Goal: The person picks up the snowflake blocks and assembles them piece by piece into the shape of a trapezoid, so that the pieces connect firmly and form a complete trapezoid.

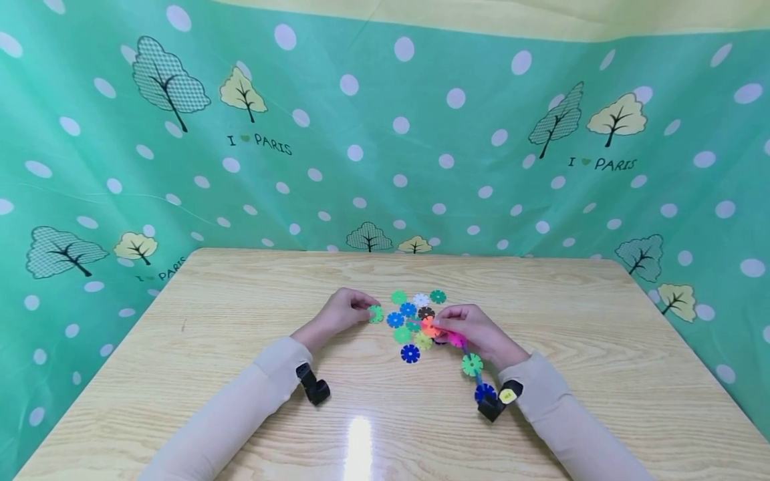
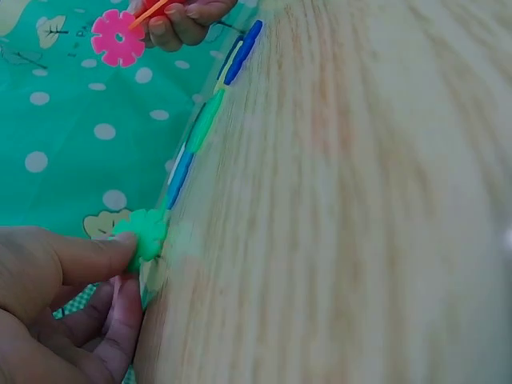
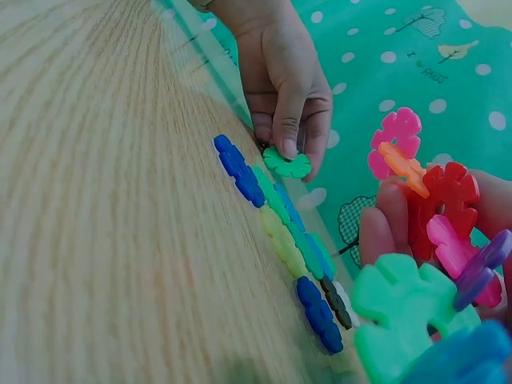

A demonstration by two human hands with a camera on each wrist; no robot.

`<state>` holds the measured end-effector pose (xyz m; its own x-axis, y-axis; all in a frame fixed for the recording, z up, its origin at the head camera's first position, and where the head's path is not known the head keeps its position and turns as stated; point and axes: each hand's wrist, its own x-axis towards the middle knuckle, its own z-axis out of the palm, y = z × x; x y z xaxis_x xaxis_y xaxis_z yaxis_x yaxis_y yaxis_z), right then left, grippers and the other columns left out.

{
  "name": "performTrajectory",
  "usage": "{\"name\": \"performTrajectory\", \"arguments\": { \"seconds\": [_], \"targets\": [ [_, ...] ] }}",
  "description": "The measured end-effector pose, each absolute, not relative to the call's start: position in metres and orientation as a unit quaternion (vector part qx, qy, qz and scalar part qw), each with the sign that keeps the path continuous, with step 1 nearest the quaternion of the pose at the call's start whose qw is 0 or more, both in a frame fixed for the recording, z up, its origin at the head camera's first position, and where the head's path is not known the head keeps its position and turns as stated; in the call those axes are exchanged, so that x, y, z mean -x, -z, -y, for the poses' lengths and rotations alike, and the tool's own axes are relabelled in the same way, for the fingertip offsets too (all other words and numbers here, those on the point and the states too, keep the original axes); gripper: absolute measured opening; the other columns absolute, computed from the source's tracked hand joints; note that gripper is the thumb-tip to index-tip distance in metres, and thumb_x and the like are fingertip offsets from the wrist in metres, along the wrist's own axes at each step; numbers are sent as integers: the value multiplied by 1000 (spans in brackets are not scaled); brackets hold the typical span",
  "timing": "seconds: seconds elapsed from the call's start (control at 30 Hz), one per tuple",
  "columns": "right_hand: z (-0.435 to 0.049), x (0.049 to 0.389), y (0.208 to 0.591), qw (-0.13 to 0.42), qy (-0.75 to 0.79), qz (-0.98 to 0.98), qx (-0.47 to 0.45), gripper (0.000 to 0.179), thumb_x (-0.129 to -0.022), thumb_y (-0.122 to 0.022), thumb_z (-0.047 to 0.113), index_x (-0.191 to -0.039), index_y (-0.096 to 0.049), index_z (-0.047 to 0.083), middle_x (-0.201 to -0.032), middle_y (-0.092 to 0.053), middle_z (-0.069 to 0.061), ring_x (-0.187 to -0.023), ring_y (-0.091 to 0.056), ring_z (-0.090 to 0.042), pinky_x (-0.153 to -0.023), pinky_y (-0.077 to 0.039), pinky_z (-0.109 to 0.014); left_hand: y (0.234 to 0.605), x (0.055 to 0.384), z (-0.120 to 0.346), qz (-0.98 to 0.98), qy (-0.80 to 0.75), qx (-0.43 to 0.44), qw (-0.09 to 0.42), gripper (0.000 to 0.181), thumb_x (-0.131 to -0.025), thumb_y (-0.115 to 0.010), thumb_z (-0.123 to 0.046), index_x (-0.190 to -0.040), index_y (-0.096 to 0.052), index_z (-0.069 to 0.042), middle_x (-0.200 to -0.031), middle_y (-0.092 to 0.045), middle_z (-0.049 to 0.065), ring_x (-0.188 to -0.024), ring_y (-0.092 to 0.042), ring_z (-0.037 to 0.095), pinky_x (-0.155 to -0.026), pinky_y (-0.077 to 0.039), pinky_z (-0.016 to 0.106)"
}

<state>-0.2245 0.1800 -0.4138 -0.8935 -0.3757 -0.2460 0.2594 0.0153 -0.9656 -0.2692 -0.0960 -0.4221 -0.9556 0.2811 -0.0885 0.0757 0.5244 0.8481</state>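
My left hand (image 1: 344,311) pinches a green notched plastic disc (image 1: 375,313) between thumb and fingers at the left of a loose group of discs. In the left wrist view that green disc (image 2: 146,234) stands close at the tabletop. My right hand (image 1: 478,329) grips a chain of interlocked discs, raised over the right side of the group. The right wrist view shows its pink disc (image 3: 398,132), orange disc (image 3: 403,168), red disc (image 3: 448,192) and, nearer the camera, a large green disc (image 3: 404,304). The chain hangs past the wrist to a dark blue disc (image 1: 484,391).
Between the hands lie several flat discs, among them a dark blue disc (image 1: 410,354), a yellow disc (image 1: 424,341), a white disc (image 1: 421,299) and a dark green disc (image 1: 438,296). The wooden table (image 1: 240,347) meets a green dotted curtain (image 1: 325,187) at the back.
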Motion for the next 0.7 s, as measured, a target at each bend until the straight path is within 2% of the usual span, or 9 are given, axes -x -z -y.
{"name": "performTrajectory", "arguments": {
  "seconds": [0.3,0.53,0.7],
  "targets": [
    [-180,225,415,223,699,-678,34,8,-87,-62,6,-85,-67,11,-85,-66,-2,-71,-66,-12,-66,-55,-21,417,264,97,-834,-531,-71,129,18,-82,-70,-5,-100,-70,-2,-85,-66,6,-76,-60,14,-68,-54,25],
    [-181,226,417,219,699,-679,42,5,-87,-64,8,-86,-68,10,-85,-67,-2,-70,-66,-12,-73,-57,-28,410,253,85,-782,-598,-80,156,24,-85,-68,-4,-107,-65,5,-88,-67,9,-75,-64,15,-72,-57,30],
    [-180,226,418,219,699,-679,55,7,-88,-63,7,-86,-68,12,-84,-67,-1,-69,-65,-10,-74,-57,-28,408,245,78,-758,-626,-79,164,29,-86,-67,-6,-111,-63,6,-90,-70,12,-74,-65,18,-71,-57,32]
  ]
}}
